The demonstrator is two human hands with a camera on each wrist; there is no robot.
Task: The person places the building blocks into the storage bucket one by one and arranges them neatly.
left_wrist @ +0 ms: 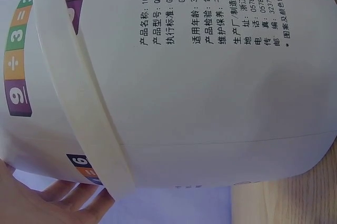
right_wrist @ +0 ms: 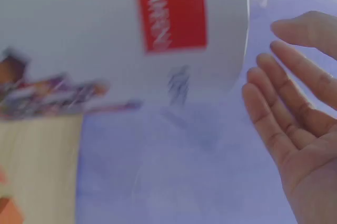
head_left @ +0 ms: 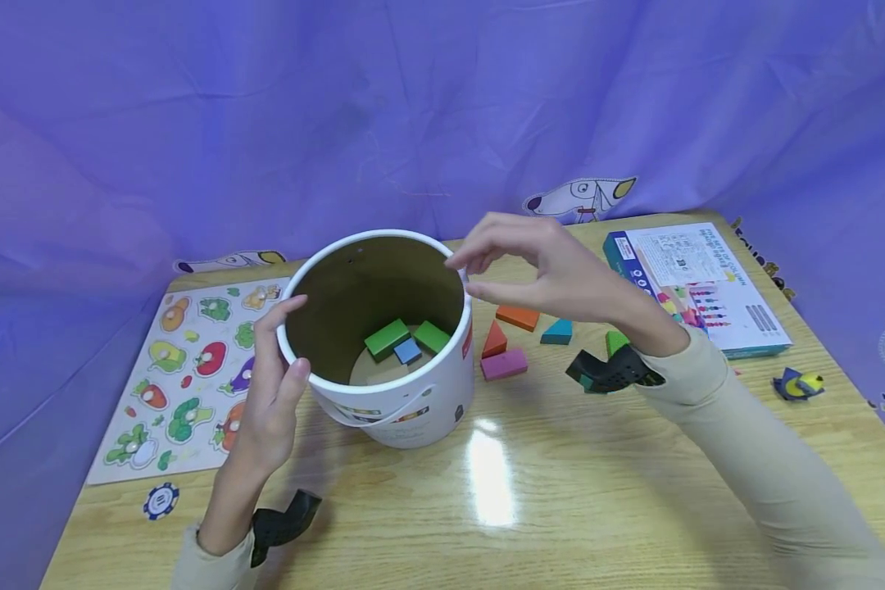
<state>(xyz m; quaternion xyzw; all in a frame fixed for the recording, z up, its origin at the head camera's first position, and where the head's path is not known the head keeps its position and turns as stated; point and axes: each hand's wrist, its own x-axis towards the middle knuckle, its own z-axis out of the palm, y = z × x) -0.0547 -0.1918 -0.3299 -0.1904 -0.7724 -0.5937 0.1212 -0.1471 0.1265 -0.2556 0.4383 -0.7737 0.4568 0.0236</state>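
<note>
A white bucket (head_left: 413, 422) with printed sides and a white carry handle (left_wrist: 89, 92) is in the middle of the head view, mouth up. Inside lie green blocks (head_left: 387, 339) and a blue block (head_left: 408, 351). My left hand (head_left: 269, 410) grips the bucket at the left of its rim; in the left wrist view its fingers (left_wrist: 79, 200) reach around the side. At the right of the rim is my right hand (head_left: 538, 266), fingers loosely bent and holding nothing. The right wrist view shows a gap between that hand (right_wrist: 300, 113) and the bucket wall.
Right of the bucket lie a pink block (head_left: 504, 365), red triangle (head_left: 495, 339), orange block (head_left: 518, 317) and teal block (head_left: 556, 332). A boxed toy set (head_left: 708, 287) sits at far right near a dark blue and yellow item (head_left: 798, 384). A vegetable board (head_left: 184, 369) and poker chip (head_left: 161, 501) lie left.
</note>
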